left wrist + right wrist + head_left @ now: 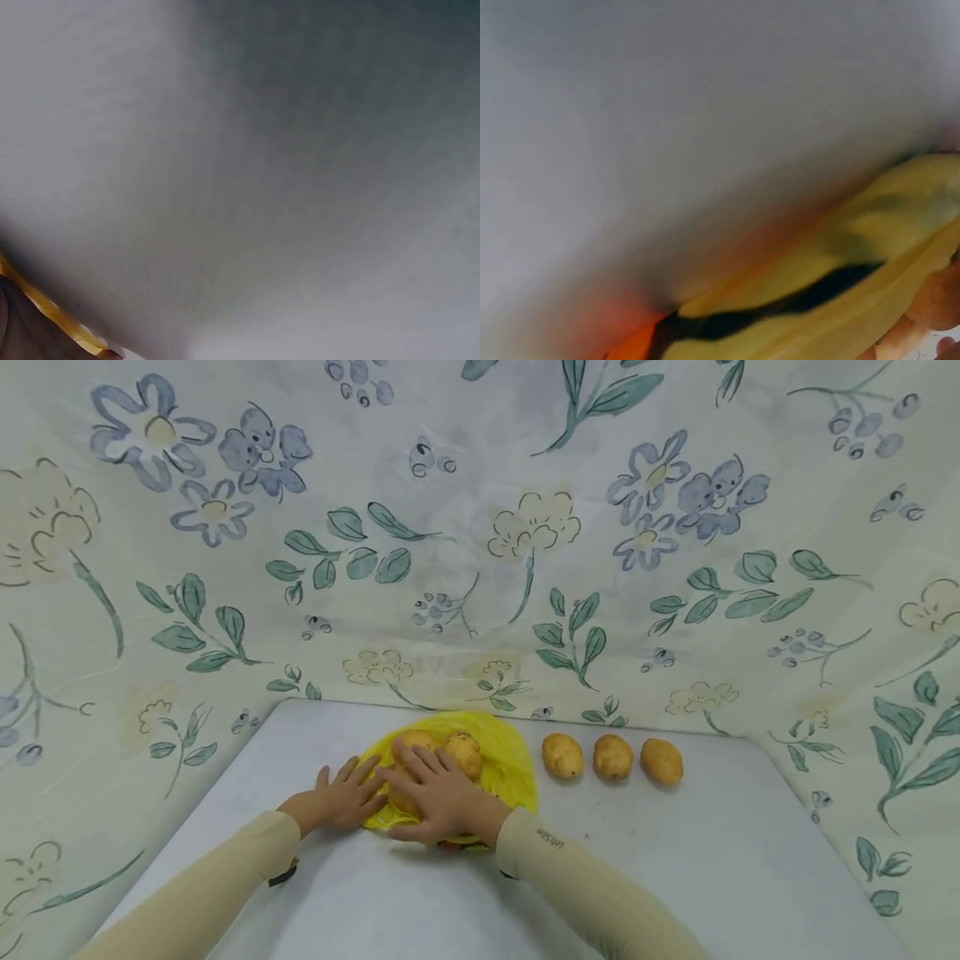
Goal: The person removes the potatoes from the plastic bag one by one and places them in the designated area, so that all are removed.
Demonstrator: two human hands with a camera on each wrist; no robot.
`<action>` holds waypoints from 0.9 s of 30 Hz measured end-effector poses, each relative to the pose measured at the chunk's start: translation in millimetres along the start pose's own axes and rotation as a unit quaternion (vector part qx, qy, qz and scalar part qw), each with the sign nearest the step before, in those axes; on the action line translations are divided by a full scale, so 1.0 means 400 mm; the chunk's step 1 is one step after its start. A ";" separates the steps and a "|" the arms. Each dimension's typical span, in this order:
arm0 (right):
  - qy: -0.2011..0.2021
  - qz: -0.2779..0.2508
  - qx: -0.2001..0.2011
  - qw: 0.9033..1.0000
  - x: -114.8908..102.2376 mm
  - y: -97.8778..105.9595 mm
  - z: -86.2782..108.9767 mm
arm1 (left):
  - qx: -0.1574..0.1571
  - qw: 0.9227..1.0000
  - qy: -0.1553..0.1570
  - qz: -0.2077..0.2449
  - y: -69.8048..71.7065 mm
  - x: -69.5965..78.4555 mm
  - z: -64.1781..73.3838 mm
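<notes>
A yellow plastic bag (pixel 516 762) lies spread on the white table, with several potatoes (pixel 464 752) on it or in its opening. My right hand (pixel 444 800) reaches over these potatoes, fingers extended and laid across them, covering part of the pile. At the bag's left edge, my left hand (pixel 347 797) rests with spread fingers, its tips touching the yellow plastic. The right wrist view shows the bag's near side (pixel 900 187) with dark and orange print. In the left wrist view only a strip of yellow plastic (pixel 56 313) shows beside the hand.
Right of the bag, three loose potatoes stand in a row: one nearest the bag (pixel 562 756), one in the middle (pixel 613 757) and one at the right end (pixel 662 762). A floral cloth backdrop (pixel 465 593) rises behind the table (pixel 675 852) and along both sides.
</notes>
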State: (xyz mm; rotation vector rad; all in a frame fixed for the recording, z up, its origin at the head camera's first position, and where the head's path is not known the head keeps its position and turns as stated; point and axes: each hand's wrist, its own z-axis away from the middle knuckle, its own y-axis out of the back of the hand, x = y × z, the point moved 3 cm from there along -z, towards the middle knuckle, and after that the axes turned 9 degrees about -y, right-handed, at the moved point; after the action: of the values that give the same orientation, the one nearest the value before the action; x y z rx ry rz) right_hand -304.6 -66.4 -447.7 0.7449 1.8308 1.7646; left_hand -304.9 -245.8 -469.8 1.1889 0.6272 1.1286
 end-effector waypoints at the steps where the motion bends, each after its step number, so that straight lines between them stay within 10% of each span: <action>1: 0.002 0.000 -0.002 1.000 -0.002 -0.002 -0.001 | 0.001 1.000 0.001 -0.001 -0.001 -0.001 -0.001; 27: 0.008 -0.012 -0.035 0.999 -0.011 -0.004 -0.004 | -0.009 1.000 0.000 0.005 0.010 0.006 0.007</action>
State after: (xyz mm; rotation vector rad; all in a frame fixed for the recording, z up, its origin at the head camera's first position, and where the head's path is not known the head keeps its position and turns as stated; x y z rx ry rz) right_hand -302.4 -70.7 -449.2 0.6813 1.7706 1.8155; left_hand -303.1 -244.7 -464.8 1.1783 0.6109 1.1411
